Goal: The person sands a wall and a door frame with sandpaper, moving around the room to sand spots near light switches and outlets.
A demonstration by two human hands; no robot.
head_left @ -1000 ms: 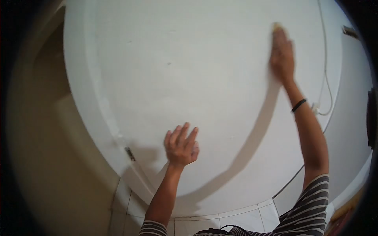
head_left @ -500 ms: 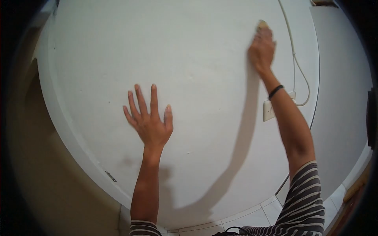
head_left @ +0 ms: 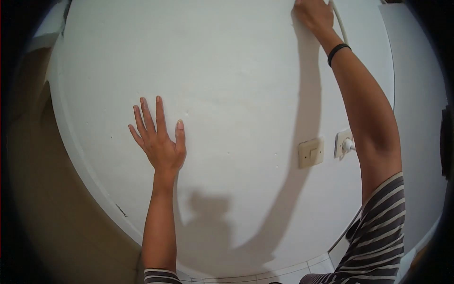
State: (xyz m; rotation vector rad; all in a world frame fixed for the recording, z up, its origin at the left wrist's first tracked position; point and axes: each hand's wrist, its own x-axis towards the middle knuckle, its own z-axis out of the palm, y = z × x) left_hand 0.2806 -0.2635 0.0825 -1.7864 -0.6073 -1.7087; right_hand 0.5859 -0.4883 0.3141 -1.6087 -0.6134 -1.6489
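My left hand (head_left: 163, 146) lies against the white wall (head_left: 227, 85) with its fingers spread and nothing in it. Higher up on the right, my right hand (head_left: 316, 15) reaches the top edge of the view, where its fingertips are cut off. A pale yellow pad showed under those fingers a moment earlier; it is out of sight now. A black band (head_left: 338, 53) circles the right wrist. Below that hand, a cream light switch (head_left: 310, 153) is fixed to the wall.
Beside the switch is a wall socket (head_left: 341, 143) with a white plug (head_left: 348, 145) in it, partly behind my right forearm. A white cable (head_left: 341, 23) runs down near the right hand. White tiles (head_left: 283, 273) line the floor at the wall's foot.
My right hand has moved up the wall, taking the pale yellow pad out of view. The view has shifted, and the switch and socket show more fully. My left hand appears further left, still spread.
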